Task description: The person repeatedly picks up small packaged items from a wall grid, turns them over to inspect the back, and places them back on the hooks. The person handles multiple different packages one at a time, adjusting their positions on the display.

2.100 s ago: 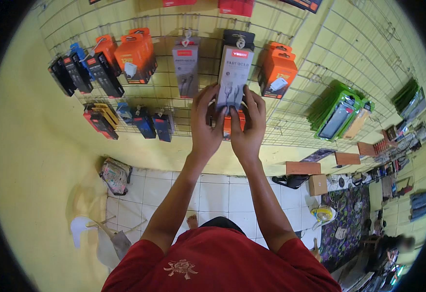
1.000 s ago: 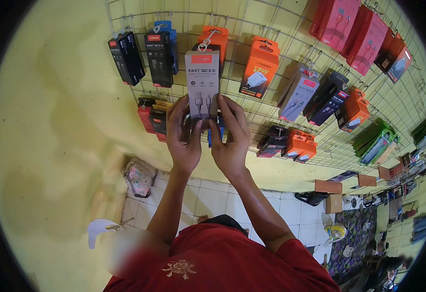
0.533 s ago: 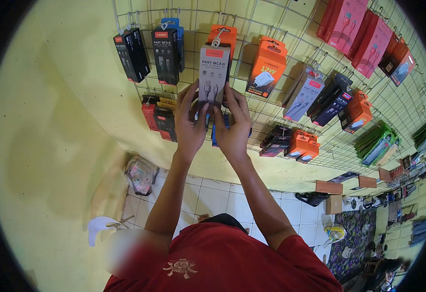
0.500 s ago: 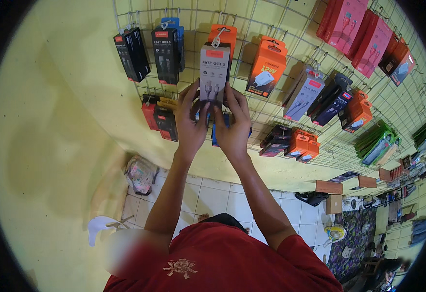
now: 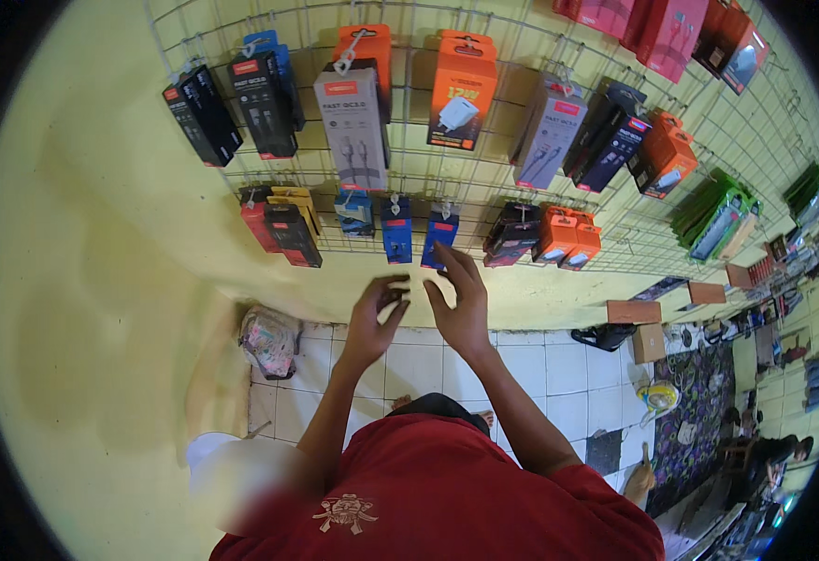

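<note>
Both hands are empty below the hanging boxes. My left hand (image 5: 375, 320) has its thumb and curled fingers apart. My right hand (image 5: 461, 306) is open too; its fingertips overlap the lower edge of a small blue box (image 5: 442, 230), and I cannot tell whether they touch it. Beside that hangs another blue box (image 5: 396, 238). Above my hands, a grey charging-cable box (image 5: 352, 131) hangs from a hook in front of an orange box (image 5: 379, 47). To its right hangs an orange charger box (image 5: 464, 84).
A wire grid (image 5: 409, 56) on the yellow wall carries more boxes: black ones (image 5: 262, 117) at left, a grey cable box (image 5: 550, 136) and pink boxes (image 5: 676, 33) at right. On the tiled floor (image 5: 414, 365) lies a stuffed plastic bag (image 5: 271, 341). Another person (image 5: 779, 453) is at far right.
Both hands have let go of the grey cable box and come down toward me, fingers apart. The box now hangs free on its hook. The view has shifted, so the grid sits higher.
</note>
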